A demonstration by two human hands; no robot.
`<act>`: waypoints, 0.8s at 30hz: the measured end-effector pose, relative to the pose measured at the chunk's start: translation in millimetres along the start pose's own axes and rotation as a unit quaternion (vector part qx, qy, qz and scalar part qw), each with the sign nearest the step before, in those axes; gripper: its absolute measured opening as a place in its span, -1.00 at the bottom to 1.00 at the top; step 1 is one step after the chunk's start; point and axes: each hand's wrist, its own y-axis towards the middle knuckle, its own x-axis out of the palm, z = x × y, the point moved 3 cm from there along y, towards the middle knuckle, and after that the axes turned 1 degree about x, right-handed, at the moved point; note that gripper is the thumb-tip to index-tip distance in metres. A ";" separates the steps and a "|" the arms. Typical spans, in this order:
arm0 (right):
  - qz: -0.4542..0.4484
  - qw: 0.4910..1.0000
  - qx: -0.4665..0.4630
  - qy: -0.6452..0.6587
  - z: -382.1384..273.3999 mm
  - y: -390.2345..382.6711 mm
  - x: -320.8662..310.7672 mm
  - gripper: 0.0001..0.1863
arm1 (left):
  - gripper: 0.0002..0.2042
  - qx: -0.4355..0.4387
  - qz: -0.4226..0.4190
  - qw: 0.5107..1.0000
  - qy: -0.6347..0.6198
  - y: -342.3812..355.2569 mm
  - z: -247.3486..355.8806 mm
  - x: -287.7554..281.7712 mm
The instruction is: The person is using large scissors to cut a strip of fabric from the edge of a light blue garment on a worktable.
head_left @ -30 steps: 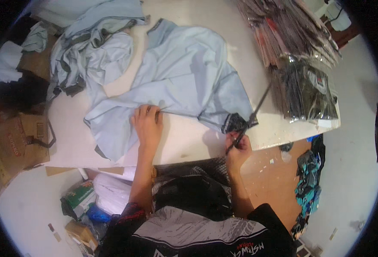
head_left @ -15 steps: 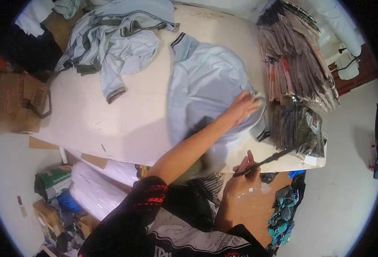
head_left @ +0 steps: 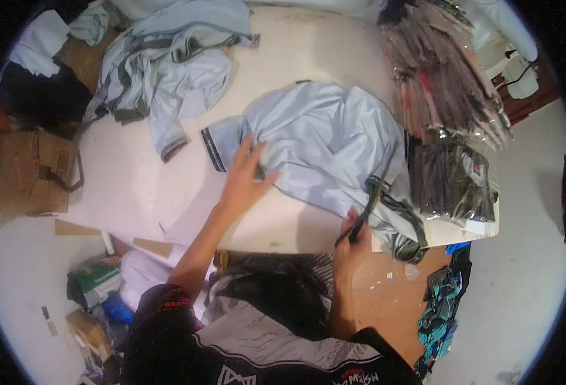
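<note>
A light grey-blue shirt (head_left: 334, 138) lies spread and wrinkled on the white table (head_left: 129, 199) before me. Its sleeve with a dark striped cuff (head_left: 212, 149) points left, and a dark-trimmed part (head_left: 402, 221) hangs bunched over the front edge. My left hand (head_left: 248, 179) rests at the shirt's left side near that sleeve, fingers spread. In my right hand (head_left: 350, 247), at the table's front edge, is a pair of black scissors (head_left: 368, 215). Their blades point up and away over the shirt's lower right; whether they touch the cloth I cannot tell.
More grey-blue shirts (head_left: 180, 70) lie heaped at the far left. Tall stacks of bagged garments (head_left: 437, 90) stand along the right edge, with darker bagged ones (head_left: 453, 183) nearer me. A cardboard box (head_left: 26, 173) sits at the left. Dark and teal cloth (head_left: 440, 308) lies on the floor.
The shirt has been turned and spread, with its cuffed sleeve now at the left. My left hand has moved left from the shirt's right side and opened; the scissors now point over the shirt.
</note>
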 end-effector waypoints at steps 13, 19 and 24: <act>-0.029 0.998 0.001 0.059 21.2 32.4 39.6 -0.71 | -0.78 -0.104 0.067 0.990 -0.062 -56.9 -93.7 -46.9; -0.003 0.986 -0.009 0.168 28.2 35.1 39.4 -0.72 | -0.88 -0.110 0.014 0.963 -0.245 -25.4 -71.2 -68.5; -0.006 0.989 -0.011 0.145 25.2 36.5 38.7 -0.73 | -0.75 -0.162 0.014 0.977 -0.137 -30.7 -60.7 -52.7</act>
